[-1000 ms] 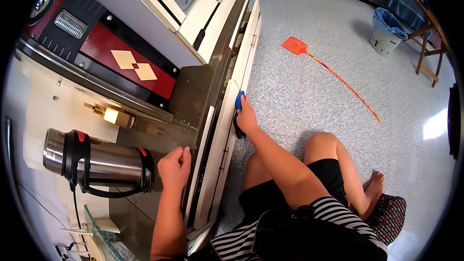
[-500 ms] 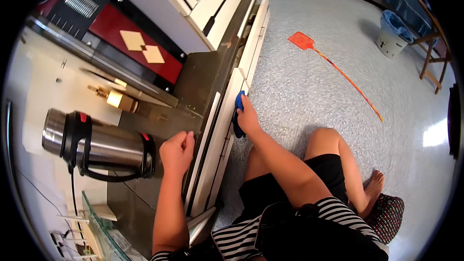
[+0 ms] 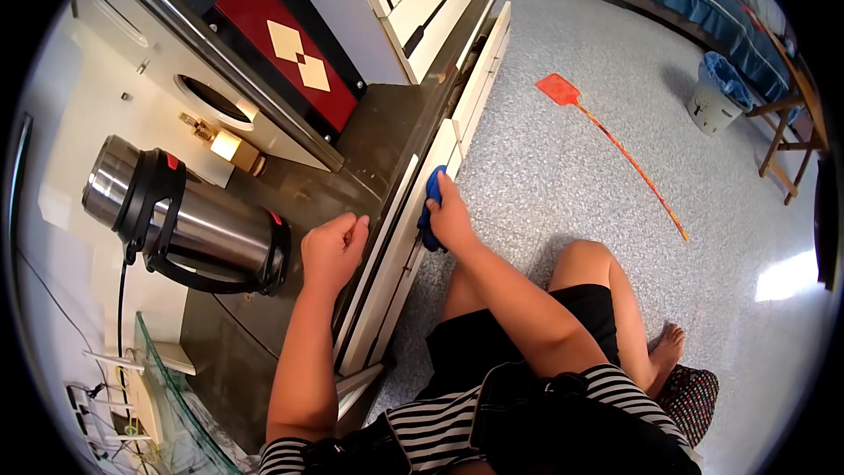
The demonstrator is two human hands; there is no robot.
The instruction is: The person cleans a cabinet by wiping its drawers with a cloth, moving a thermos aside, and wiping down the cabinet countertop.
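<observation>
My right hand (image 3: 451,215) grips a blue cloth (image 3: 432,202) and presses it against the white drawer front (image 3: 406,233). Part of the cloth is hidden behind the fingers. My left hand (image 3: 334,251) is closed in a fist over the edge of the dark countertop (image 3: 352,136); whether it holds anything is hidden. To its left a steel thermos (image 3: 211,229) with a black handle stands on the counter.
An orange fly swatter (image 3: 559,90) lies on the speckled floor. Beyond it are a bin (image 3: 714,105) with a blue bag and a wooden stool (image 3: 781,145). A small bottle (image 3: 230,149) and a glass shelf edge (image 3: 176,387) are at left.
The camera view has tilted and shifted a little. Both hands keep nearly the same pose, the right one still on the cloth at the drawer front.
</observation>
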